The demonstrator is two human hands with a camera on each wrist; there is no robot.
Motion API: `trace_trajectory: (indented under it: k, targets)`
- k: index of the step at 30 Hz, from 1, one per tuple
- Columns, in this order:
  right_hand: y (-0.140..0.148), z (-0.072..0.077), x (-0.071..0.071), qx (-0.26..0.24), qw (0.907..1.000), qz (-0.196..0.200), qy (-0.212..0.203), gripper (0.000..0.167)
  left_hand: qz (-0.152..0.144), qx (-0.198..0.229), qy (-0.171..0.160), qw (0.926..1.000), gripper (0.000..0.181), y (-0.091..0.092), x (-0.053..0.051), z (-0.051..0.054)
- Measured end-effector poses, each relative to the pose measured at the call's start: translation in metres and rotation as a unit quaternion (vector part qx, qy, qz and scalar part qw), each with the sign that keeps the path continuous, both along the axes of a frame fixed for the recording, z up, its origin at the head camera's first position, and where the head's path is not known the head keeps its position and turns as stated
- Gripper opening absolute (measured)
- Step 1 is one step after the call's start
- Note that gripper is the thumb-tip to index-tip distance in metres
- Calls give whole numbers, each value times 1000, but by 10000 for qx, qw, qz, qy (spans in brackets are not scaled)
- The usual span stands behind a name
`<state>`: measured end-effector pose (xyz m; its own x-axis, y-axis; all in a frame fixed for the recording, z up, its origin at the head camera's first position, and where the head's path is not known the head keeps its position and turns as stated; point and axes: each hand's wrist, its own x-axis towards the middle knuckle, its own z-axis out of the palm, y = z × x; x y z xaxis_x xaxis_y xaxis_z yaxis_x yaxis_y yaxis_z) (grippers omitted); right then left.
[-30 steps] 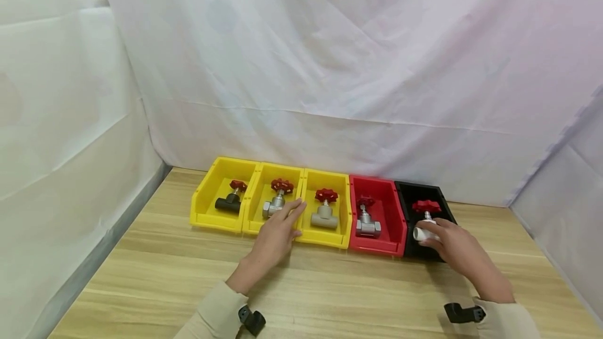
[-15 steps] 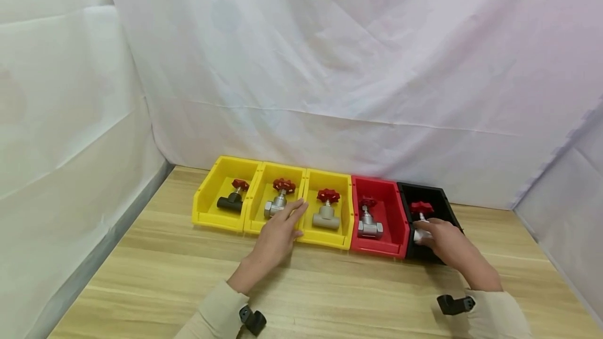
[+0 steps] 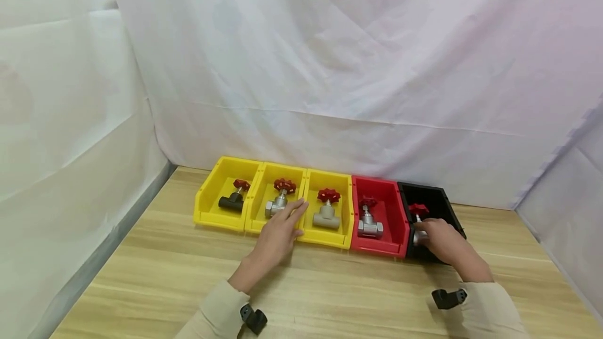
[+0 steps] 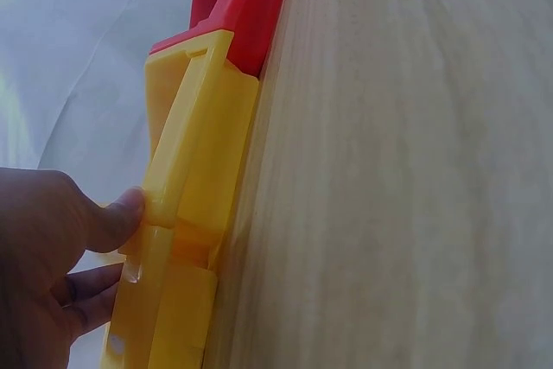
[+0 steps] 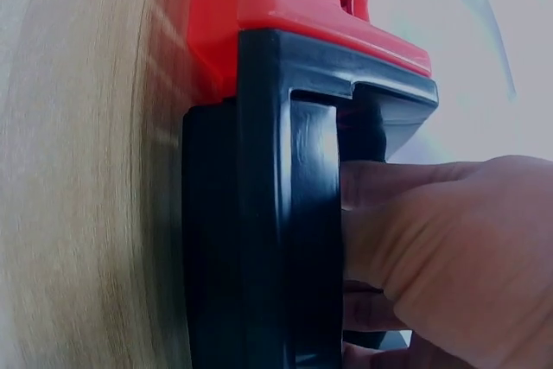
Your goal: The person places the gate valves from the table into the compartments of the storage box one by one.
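Observation:
My right hand (image 3: 449, 245) reaches into the black bin (image 3: 426, 192) and grips a white valve (image 3: 421, 235) by its body. The valve's red handwheel (image 3: 418, 208) points toward the back of the bin. In the right wrist view the fingers (image 5: 371, 183) go down behind the bin's front wall, which hides the valve. My left hand (image 3: 275, 237) rests with extended fingers on the join between the middle yellow bin (image 3: 294, 174) and the right yellow bin (image 3: 327, 175). Its thumb (image 4: 125, 213) touches the front rim in the left wrist view.
A left yellow bin (image 3: 216, 220) holds a black valve (image 3: 232, 202). Silver valve (image 3: 278, 204) and beige valve (image 3: 326, 217) lie in the other yellow bins. A red bin (image 3: 388, 205) holds another silver valve (image 3: 369, 227). White cloth (image 3: 330, 67) hangs close behind the row.
My right hand has lowered the white valve deeper into the black bin, moving slightly left. The left hand stays at the yellow bins.

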<state>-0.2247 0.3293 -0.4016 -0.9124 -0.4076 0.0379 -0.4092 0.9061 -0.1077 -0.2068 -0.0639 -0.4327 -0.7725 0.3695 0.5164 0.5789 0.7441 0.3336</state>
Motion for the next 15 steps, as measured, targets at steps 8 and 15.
trace_trajectory:
  k: [8, 15]
  targets:
    - [-3, 1, -1, -65, 9997, -149, -165, 20, 3, -37, 26, 10000, 66, -1, -3, -1]
    - [-9, 4, 2, -72, 9999, -98, -109, 26, -218, -131, -367, 9990, 67, -10, -7, 6]
